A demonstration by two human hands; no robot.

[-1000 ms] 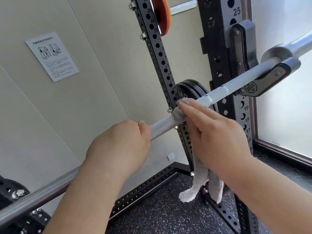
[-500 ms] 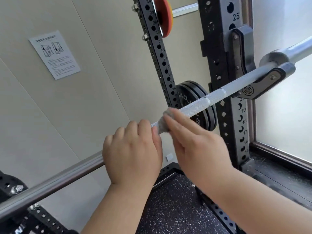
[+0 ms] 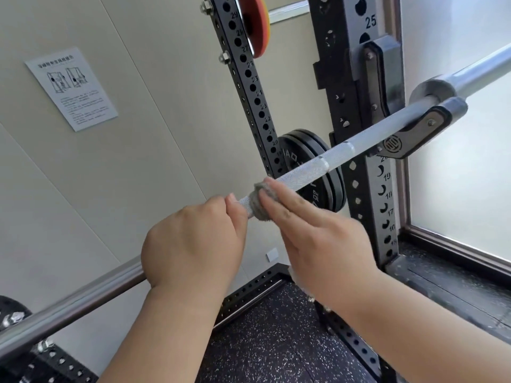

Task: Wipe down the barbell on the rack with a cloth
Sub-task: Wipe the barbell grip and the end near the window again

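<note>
A steel barbell (image 3: 312, 165) runs from lower left to upper right and rests in the black J-hook (image 3: 414, 134) of the rack. My left hand (image 3: 193, 244) grips the bar at mid-frame, fingers curled round it. Just right of it my right hand (image 3: 318, 230) holds a grey cloth (image 3: 258, 201) wrapped round the knurled shaft, fingers laid over the top. Most of the cloth is hidden behind that hand.
The black rack upright (image 3: 359, 134) with numbered holes stands at right, a second perforated post (image 3: 246, 87) behind. Black weight plates (image 3: 318, 172) and an orange plate (image 3: 255, 23) hang on pegs. A notice (image 3: 72, 88) is on the wall; frosted window (image 3: 470, 175) at right.
My right hand slid the cloth down the bar toward the left hand. My left hand shifted right along the bar, so the two hands now sit close together.
</note>
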